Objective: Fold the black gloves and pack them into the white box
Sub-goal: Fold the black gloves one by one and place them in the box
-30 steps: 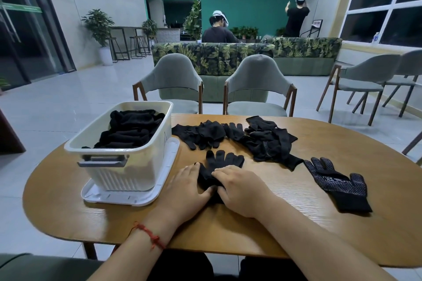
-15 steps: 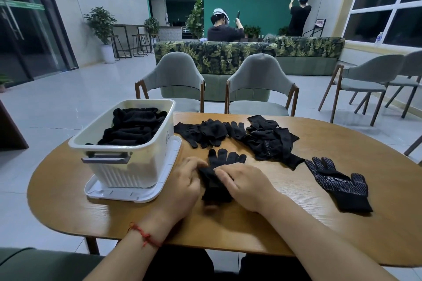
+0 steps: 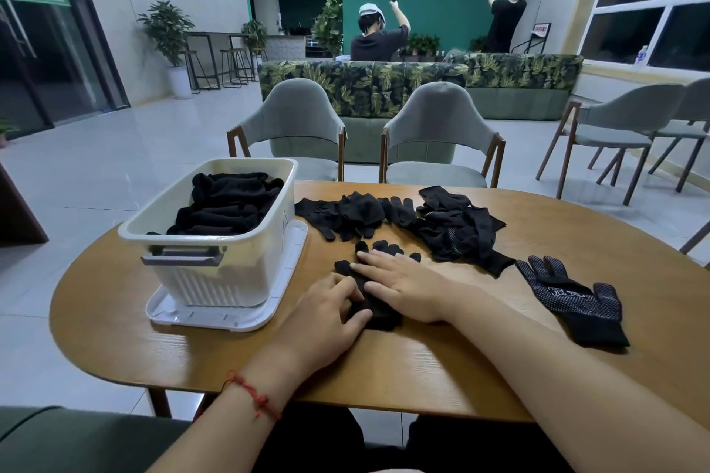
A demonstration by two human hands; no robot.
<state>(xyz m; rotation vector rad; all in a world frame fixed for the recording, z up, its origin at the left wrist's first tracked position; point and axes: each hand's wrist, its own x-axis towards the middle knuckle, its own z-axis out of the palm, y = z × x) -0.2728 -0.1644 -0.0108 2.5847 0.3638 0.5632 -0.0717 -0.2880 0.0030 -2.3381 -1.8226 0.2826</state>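
The right hand (image 3: 407, 290) is laid flat with straight fingers on a black glove (image 3: 383, 313), which is pressed against the desk (image 3: 422, 369). The cuff end of the same glove is gripped by the left hand (image 3: 326, 315), just beside the right one, with bent fingers and the thumb set on the cloth. The glove's fingertips are seen sticking out beyond the right hand, on its far side. A red string (image 3: 253, 394) is worn on the left wrist.

Further out beyond both hands, a loose heap of gloves (image 3: 453, 230) is spread across the desk. To the right of the right hand, well apart from it, a single dotted glove (image 3: 568, 296) is laid flat. To the left of the left hand, the white box (image 3: 215, 280) is stood on its lid (image 3: 215, 321), and folded gloves (image 3: 226, 203) are stacked inside it. Behind the desk, two grey chairs (image 3: 288, 127) are placed.
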